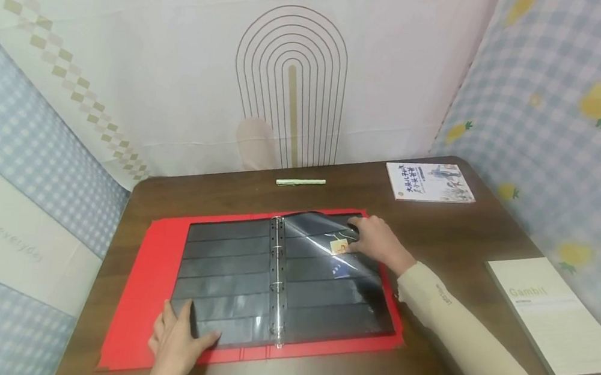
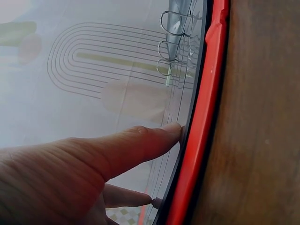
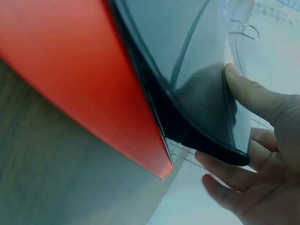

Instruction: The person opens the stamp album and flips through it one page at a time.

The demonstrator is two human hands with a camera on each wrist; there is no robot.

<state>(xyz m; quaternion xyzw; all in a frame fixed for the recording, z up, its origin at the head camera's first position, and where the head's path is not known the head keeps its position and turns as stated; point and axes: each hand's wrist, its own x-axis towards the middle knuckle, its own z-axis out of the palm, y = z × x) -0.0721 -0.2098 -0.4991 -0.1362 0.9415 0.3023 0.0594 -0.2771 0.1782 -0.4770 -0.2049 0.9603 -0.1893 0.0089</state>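
We have a red binder point(image 1: 141, 287) lying open in the middle of the table point(image 1: 448, 238), with metal rings point(image 1: 277, 306) down its centre. From the rings, the black left page point(image 1: 227, 271) lies toward 9 o'clock and the black right page point(image 1: 332, 314) toward 3 o'clock, both crossed by rows of clear pockets.

Our left hand point(image 1: 174, 341) rests at the binder's 8 o'clock corner, fingers spread and relaxed, fingertips on the left page. Our right hand point(image 1: 379, 240), at the 2 o'clock corner, pinches the right page, thumb on its face and fingers underneath; in the right wrist view that corner bends up off the red cover.

A small yellow card point(image 1: 338, 247) shows on the right page just beside the right thumb; we cannot tell whether they touch. A small blue card point(image 1: 341, 269) shows just below it, toward 6 o'clock.

From the binder, we see a pale green pen point(image 1: 301, 182) near 12 o'clock, a picture-covered book point(image 1: 431, 182) at 2 o'clock and a cream notebook point(image 1: 560, 315) at 3 o'clock. A pale printed cloth point(image 1: 183, 49) hangs behind the table at 12 o'clock.
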